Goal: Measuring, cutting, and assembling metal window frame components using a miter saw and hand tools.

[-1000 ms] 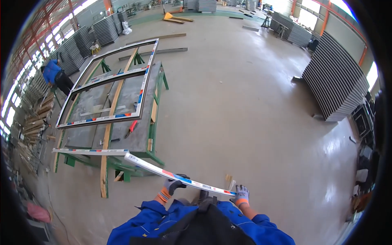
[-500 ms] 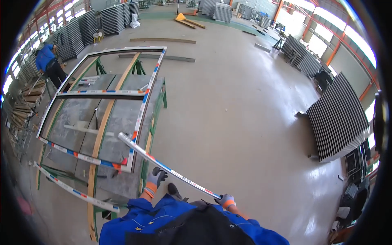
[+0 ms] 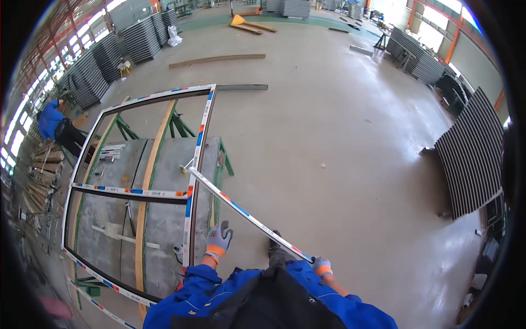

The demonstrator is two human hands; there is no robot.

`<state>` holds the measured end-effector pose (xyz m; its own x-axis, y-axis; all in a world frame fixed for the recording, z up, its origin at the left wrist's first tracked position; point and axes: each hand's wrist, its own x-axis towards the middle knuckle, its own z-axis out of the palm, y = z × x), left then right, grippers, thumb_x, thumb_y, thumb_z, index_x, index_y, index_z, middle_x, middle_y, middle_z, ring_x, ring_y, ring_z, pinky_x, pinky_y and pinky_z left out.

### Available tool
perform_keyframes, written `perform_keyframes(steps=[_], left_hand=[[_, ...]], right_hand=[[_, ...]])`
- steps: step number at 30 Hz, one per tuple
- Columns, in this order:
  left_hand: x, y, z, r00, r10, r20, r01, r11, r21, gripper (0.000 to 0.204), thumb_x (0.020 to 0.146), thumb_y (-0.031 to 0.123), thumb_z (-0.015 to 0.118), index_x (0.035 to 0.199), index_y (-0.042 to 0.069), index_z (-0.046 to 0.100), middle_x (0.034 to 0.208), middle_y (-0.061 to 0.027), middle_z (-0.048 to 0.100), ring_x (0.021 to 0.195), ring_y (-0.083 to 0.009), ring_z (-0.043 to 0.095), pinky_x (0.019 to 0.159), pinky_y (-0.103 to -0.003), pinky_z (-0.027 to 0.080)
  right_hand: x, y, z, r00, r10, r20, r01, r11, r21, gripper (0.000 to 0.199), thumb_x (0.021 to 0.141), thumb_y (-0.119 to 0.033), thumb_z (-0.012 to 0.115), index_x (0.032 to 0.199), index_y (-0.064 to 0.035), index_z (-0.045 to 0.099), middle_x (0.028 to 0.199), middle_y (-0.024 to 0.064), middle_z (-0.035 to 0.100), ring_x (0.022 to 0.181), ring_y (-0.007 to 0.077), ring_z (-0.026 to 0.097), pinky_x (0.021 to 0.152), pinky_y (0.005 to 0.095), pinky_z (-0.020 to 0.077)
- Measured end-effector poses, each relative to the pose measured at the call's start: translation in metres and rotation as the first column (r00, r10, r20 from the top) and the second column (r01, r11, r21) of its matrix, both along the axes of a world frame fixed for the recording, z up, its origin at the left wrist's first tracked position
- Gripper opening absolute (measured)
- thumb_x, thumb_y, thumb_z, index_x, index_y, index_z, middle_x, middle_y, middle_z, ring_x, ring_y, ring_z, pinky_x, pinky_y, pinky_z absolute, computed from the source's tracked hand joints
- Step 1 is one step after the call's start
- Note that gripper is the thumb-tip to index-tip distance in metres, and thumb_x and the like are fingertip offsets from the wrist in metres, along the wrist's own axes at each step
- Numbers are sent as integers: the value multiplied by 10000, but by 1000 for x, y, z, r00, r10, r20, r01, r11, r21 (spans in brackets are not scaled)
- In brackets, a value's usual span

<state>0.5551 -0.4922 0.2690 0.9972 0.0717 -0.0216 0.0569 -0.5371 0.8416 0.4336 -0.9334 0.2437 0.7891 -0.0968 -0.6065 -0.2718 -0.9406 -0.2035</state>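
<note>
My right hand [image 3: 321, 267], in a grey and orange glove, grips the near end of a long white profile strip [image 3: 246, 215] with red and blue film on it. The strip slants up to the left, and its far end meets or overlaps the right side of a large window frame [image 3: 201, 129] in the same film; whether they touch, I cannot tell. Between the frame and the strip is my left hand [image 3: 220, 240], gloved alike, fingers apart and holding nothing. The frame lies over wooden battens [image 3: 149, 175] above a grey worktable [image 3: 164, 230].
A hammer [image 3: 130, 216] and a tape measure [image 3: 178, 250] lie on the worktable inside the frame. A co-worker [image 3: 57, 123] in blue bends at the far left. Stacked grey profiles [image 3: 472, 156] stand at right. A yellow pallet jack [image 3: 241, 23] and floor beams are ahead.
The view has advanced along the worktable. The strip's far end has gone from the frame's near corner to farther up its right side. My left hand's fingers have straightened and point upward.
</note>
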Motion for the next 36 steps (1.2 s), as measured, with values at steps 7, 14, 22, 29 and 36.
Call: perform_keyframes(steps=[7,14,22,29,36], left_hand=[[56,74,4,946,301,116,-311,754,578,540,822,250,664,1269,-2,492,1304,-225,490,1188,-407,485,1006,-478,391],[121,116,57,889,438,131,-387,569,725,797,750,320,719,1422,54,383,1434,-160,405,1353,-361,316,1133,-487,221],[138,173,9,952,228,-206,-7,687,726,660,726,377,732,1269,73,513,1278,-157,512,1236,-367,421,1095,-522,251],[145,122,5,811,519,-269,-231,707,668,441,715,335,716,1080,118,597,1060,-119,575,1058,-332,509,974,-470,360],[125,61,-30,681,730,62,-560,465,685,374,762,299,699,1045,82,587,1003,-154,593,993,-350,550,884,-466,424]], right_hand=[[241,38,58,942,316,116,-315,949,-24,581,836,-674,519,870,-122,698,849,185,688,818,383,655,750,464,512],[397,71,76,818,552,158,-544,833,-95,632,812,-724,505,845,-120,690,817,147,696,791,322,676,715,419,518],[569,111,85,578,816,32,-804,575,-154,698,739,-800,521,856,-131,682,813,120,697,793,306,679,707,417,516],[757,216,93,205,955,215,-921,262,-286,637,690,-753,626,811,-127,642,828,100,651,825,293,643,759,419,479],[858,370,84,-161,815,557,-978,-53,-204,576,666,-656,699,793,-99,623,845,95,616,867,300,598,817,421,465]])
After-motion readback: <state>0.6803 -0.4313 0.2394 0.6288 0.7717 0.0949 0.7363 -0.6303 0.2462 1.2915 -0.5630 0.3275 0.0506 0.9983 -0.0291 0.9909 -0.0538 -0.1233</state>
